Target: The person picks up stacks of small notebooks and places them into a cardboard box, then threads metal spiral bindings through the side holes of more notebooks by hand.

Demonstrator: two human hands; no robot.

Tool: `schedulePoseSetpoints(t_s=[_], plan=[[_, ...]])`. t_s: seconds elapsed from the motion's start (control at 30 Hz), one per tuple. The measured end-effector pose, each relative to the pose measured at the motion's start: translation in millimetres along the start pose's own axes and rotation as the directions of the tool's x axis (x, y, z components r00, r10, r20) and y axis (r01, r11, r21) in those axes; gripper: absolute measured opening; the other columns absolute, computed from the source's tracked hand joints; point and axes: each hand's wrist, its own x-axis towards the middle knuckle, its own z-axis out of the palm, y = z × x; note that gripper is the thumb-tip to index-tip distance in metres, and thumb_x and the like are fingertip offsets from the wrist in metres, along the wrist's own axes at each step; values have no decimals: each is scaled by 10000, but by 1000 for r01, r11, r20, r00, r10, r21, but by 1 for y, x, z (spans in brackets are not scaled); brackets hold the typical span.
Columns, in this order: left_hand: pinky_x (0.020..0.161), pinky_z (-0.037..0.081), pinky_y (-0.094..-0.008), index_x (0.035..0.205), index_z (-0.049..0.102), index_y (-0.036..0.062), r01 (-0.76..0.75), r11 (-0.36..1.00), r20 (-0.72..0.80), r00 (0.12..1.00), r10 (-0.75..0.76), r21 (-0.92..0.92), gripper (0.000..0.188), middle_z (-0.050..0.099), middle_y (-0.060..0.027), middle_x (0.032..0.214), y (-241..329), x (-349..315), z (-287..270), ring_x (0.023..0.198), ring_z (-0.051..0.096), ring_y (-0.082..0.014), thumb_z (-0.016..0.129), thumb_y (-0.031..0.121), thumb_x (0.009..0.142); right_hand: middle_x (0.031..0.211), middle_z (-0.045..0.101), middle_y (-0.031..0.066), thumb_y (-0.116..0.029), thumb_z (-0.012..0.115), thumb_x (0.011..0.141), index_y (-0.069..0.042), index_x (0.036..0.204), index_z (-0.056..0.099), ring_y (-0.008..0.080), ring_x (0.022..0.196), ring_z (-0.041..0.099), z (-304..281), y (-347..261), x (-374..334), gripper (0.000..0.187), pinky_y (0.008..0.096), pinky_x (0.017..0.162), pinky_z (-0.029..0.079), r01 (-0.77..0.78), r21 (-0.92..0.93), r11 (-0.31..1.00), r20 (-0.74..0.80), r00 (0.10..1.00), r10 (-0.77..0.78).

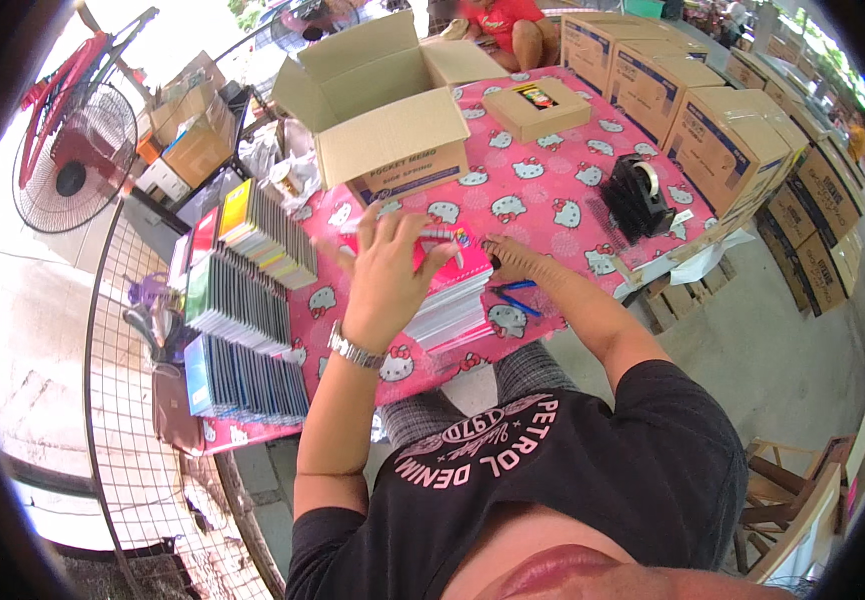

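A stack of pink-covered spiral notebooks [449, 300] stands on the table in front of me. My left hand [389, 252] is raised over the stack's left side, fingers spread, with nothing visible in it. At the stack's right edge, my right hand [515, 260] reaches in with its fingers extended against the upper corner; their tips are partly hidden. A blue tool with two handles [519, 296], its kind hard to make out, lies just right of the stack.
Left are rows of yellow [265, 236], green [238, 305] and blue notebooks [245, 378]. Beyond stand an open carton [393, 140], a small box [538, 108] and a black tape dispenser [637, 196]. Cartons [723, 145] line the right; a fan [73, 160] stands far left. Another person [501, 22] sits beyond.
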Motion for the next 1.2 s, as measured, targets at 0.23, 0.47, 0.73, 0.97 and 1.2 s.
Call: schedulePoseSetpoints(t_s=[0.23,0.47,0.73,0.97,1.2], plan=[[852,419,-486,957,645,87,187,979,52,980,-192,79,392,605,-48,1000,-22,-15,8,1023,535,-285,774,401,761,1238,619,129,-306,690,840,10,1302,556,190,1128,583,-260,-135,48,576,328,980,442,-33,998,-62,12,950,-312],[792,436,-433,941,672,38,16,1000,-8,1000,-16,-12,385,590,-109,892,-12,0,12,903,524,-309,822,317,723,1295,591,158,-360,675,816,59,1277,552,209,1158,581,-296,-150,36,635,337,1025,420,-187,975,118,220,876,-429],[816,434,-433,965,625,32,14,996,32,999,-11,-92,425,606,-113,933,-20,4,11,922,518,-316,828,311,717,1207,620,92,-307,684,812,41,1250,574,146,1100,571,-297,-162,40,570,299,971,438,-123,855,504,290,919,-268],[831,439,-443,961,618,51,88,989,80,994,-79,-119,429,615,-117,984,-15,4,9,969,539,-339,827,330,711,1209,616,126,-296,733,800,23,1234,590,200,1116,579,-297,-161,48,558,326,999,426,-181,723,667,461,845,-270],[815,443,-425,984,616,33,75,985,73,995,-65,-156,406,596,-129,960,-30,4,3,933,544,-320,819,281,735,1200,613,78,-279,693,849,32,1363,501,160,1077,558,-279,-156,63,631,322,976,427,-189,781,595,414,871,-266]])
